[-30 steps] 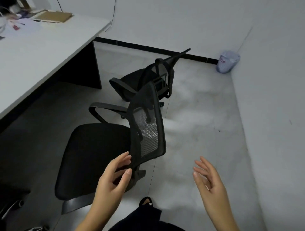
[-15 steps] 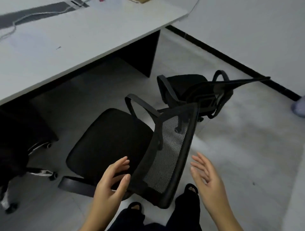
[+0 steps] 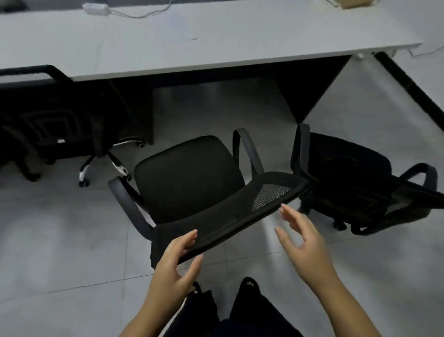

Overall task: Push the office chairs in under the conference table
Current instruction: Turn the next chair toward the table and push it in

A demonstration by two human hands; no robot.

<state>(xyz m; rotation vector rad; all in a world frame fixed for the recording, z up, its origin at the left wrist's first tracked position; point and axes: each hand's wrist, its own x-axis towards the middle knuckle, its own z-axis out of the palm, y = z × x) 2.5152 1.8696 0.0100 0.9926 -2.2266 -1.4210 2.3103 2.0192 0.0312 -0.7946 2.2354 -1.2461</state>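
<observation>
1. Person's dark-trousered legs (image 3: pixel 240 312) at 6 o'clock, bottom edge, with dark shoes (image 3: pixel 249 282) on the grey tiled floor (image 3: pixel 60 252).
2. Left hand (image 3: pixel 175 262) at 7 o'clock, fingers spread apart and curled loosely around the near top edge of the middle chair's backrest; fingertips at the rim, thumb below it. Firm contact or not: cannot tell.
3. Right hand (image 3: pixel 305 243) at 5 o'clock, fingers apart, palm facing left, just beside the backrest's right end and holding nothing.
4. Middle office chair (image 3: pixel 189 178), black, dead centre, seat facing the table, mesh backrest (image 3: pixel 240 211) towards the person. It stands out on the open floor, not yet under the table; both grey armrests visible.
5. Second office chair (image 3: pixel 341 173) at 3 o'clock, black, just beside the middle one, its left armrest close to the middle chair's right armrest. Also outside the table, near the table's right leg panel.
6. Third chair (image 3: pixel 48 125) at 9 o'clock, mostly in shadow under the table edge, white star base (image 3: pixel 103 161) with castors sticking out near the middle chair's front-left.
7. Conference table (image 3: pixel 216 43) across 10 to 2 o'clock, white top, dark leg panels below; open gap under it straight ahead of the middle chair.
8. On the tabletop, far: white power strip (image 3: pixel 95 6) with cable at 11 o'clock, brown box (image 3: pixel 355 3) at 1 o'clock.
9. Black skirting strip (image 3: pixel 408 79) runs along the floor at 2 o'clock.
</observation>
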